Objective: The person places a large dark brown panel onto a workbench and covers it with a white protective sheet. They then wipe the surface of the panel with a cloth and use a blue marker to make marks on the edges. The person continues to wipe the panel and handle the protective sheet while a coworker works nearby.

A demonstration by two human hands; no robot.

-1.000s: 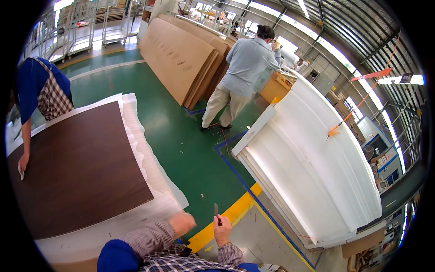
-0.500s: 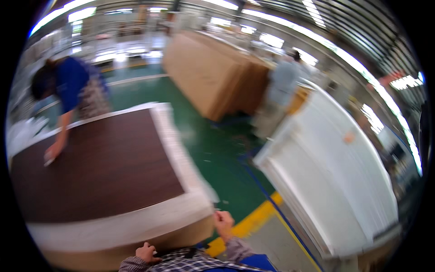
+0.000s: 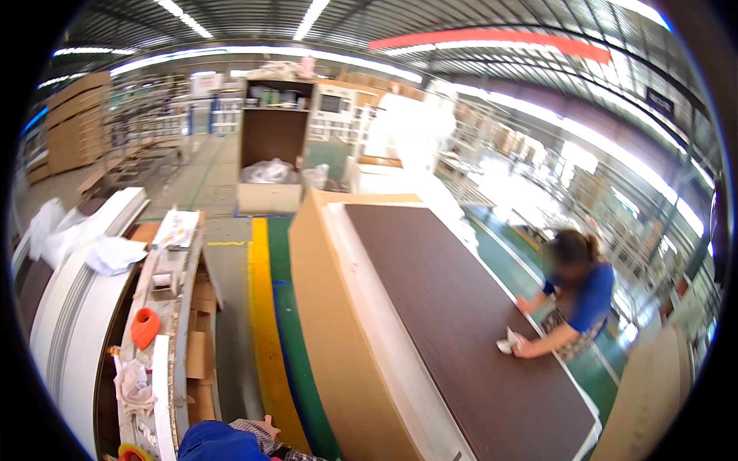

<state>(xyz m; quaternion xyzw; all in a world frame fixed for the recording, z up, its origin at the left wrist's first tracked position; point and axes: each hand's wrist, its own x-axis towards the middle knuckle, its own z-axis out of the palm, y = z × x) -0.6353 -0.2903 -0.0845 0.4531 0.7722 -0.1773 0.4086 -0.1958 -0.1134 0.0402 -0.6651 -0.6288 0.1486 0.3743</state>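
Observation:
Only a small part of my left hand (image 3: 270, 426) shows at the lower edge, beyond its checked cuff and a blue garment. It is near the cardboard side (image 3: 330, 330) of a tall stack; its fingers are too hidden to tell what they do. My right hand is out of view. A dark brown wood-grain panel (image 3: 453, 315) lies on top of the stack, over white sheeting (image 3: 384, 330). Across the panel, a co-worker in blue (image 3: 592, 300) leans over it, pressing a crumpled white cloth (image 3: 507, 342) on its surface.
To the left stands a cluttered workbench (image 3: 171, 300) with an orange-red tape dispenser (image 3: 144, 328) and a crumpled rag (image 3: 134, 388). White mouldings (image 3: 77, 307) lie beyond it. A yellow floor stripe (image 3: 265, 307) runs beside the stack. A brown open cabinet (image 3: 275, 138) stands ahead.
My view has swung left, bringing the workbench and cabinet in. The stack now appears to the right. My right hand, earlier at the stack's corner, has left the view; my left hand is less visible.

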